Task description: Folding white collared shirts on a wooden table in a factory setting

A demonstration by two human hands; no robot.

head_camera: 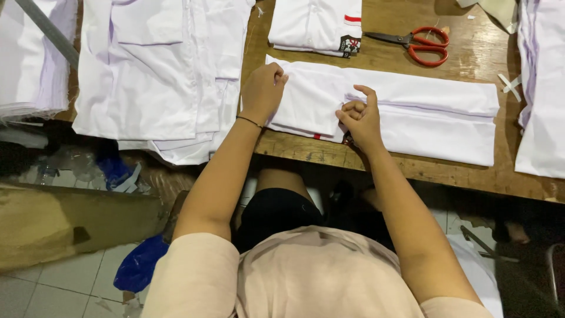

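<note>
A white shirt (424,112) lies folded into a long strip across the wooden table (471,176). My left hand (262,91) rests as a fist on the strip's left end, a thin dark bracelet on its wrist. My right hand (360,118) pinches a fold of the white cloth near the strip's middle, fingers curled around the edge. A small red mark shows at the strip's near edge between my hands.
Red-handled scissors (421,44) lie at the back of the table. A folded white shirt with a patch (318,26) sits behind the strip. Stacks of white shirts (159,70) cover the left, more white cloth (541,106) at the right. Blue plastic bag (138,265) on the floor.
</note>
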